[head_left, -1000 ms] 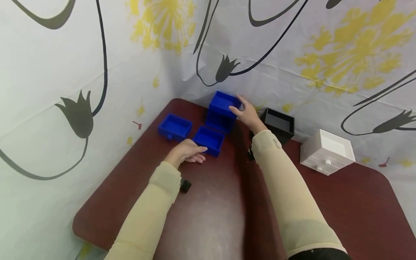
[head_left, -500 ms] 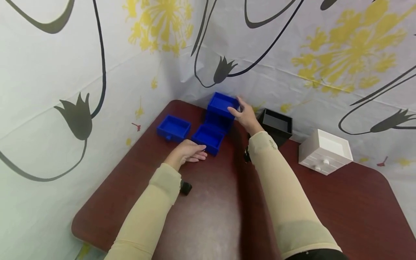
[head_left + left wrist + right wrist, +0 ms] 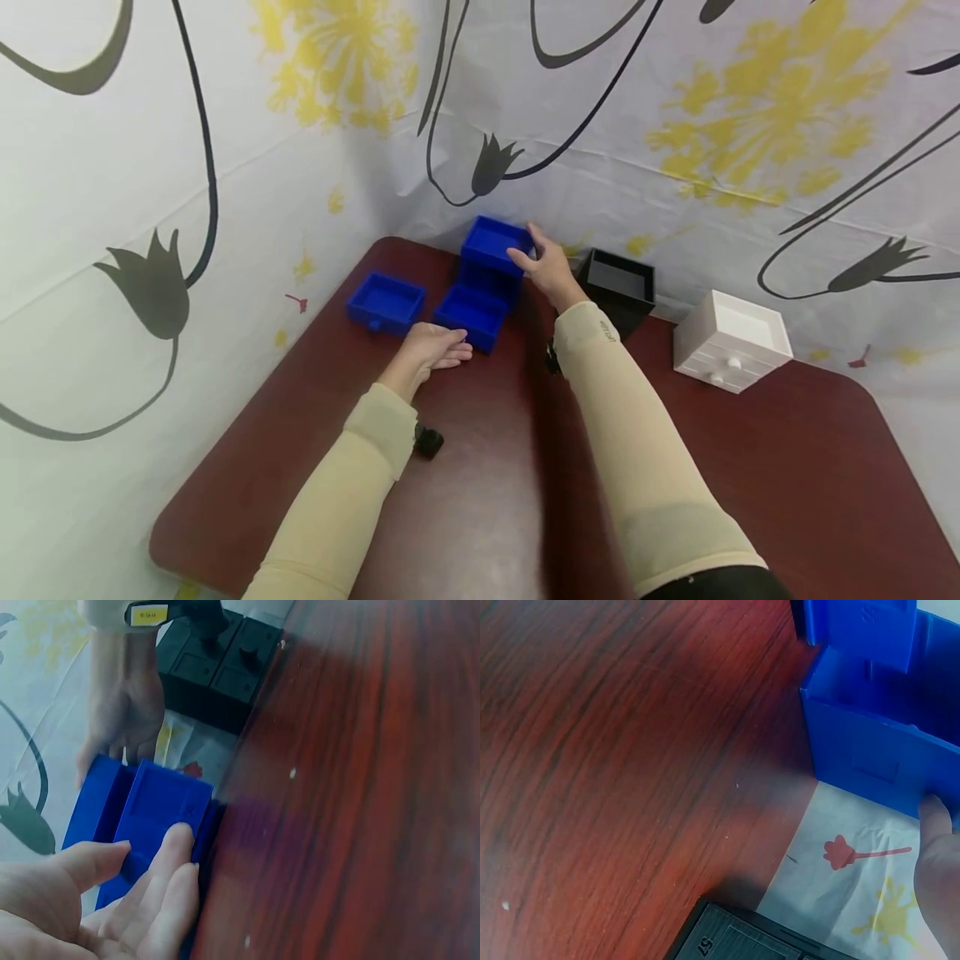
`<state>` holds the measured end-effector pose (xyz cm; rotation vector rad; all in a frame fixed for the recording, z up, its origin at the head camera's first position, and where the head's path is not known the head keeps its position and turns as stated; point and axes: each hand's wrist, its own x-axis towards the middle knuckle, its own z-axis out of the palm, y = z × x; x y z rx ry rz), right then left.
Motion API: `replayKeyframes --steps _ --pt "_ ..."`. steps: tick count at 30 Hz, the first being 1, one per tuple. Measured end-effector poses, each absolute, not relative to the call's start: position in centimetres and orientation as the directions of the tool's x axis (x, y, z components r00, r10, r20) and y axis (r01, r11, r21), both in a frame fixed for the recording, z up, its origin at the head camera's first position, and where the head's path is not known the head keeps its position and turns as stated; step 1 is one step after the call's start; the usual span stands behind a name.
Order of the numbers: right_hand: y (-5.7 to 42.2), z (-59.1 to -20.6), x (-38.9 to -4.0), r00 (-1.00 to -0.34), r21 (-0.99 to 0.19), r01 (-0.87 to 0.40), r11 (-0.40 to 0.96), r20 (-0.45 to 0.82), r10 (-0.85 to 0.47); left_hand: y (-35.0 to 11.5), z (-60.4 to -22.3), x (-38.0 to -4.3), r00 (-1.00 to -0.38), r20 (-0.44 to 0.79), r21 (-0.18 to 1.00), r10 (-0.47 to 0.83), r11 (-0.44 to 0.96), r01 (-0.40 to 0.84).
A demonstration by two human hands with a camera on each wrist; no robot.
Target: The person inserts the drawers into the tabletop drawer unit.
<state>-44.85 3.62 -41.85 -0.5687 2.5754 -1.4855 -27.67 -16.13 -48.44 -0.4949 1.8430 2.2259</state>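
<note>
While the left hand has straight fingers touching the blue drawer, and the right hand braces the blue cabinet with spread fingers, drawer sits at cabinet's opening; probably best pushed level and square, cabinet steady

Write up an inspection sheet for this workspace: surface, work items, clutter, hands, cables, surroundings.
Surface: reddish-brown wood-grain table, with a few pale specks in the wrist views.
Work items: blue cabinet upright; one blue drawer jutting out at its lower opening, how far in unclear; second blue drawer apart on the table, to the person's left.
Clutter: black drawer unit and white drawer unit, both right of the cabinet.
Hands: left hand touches the jutting drawer's front; right hand rests against the cabinet's right side.
Cables: nothing seen.
Surroundings: white wall covering printed with flowers.
</note>
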Motion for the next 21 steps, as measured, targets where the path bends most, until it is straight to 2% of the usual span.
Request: replayKeyframes --steps 8,21 --pt "3.5 -42.2 -44.7 -0.922 -0.849 -0.260 0.459 0.078 -0.379 -15.4 -48.6 -28.2 -0.933 -0.346 0.930 -0.098 -0.164 -0.328" --pt "3.8 -41.8 -44.8 -0.931 -0.838 -0.238 0.490 0.054 -0.360 -14.5 -48.7 -29.6 -0.940 -0.330 0.936 -0.091 -0.158 -0.313"
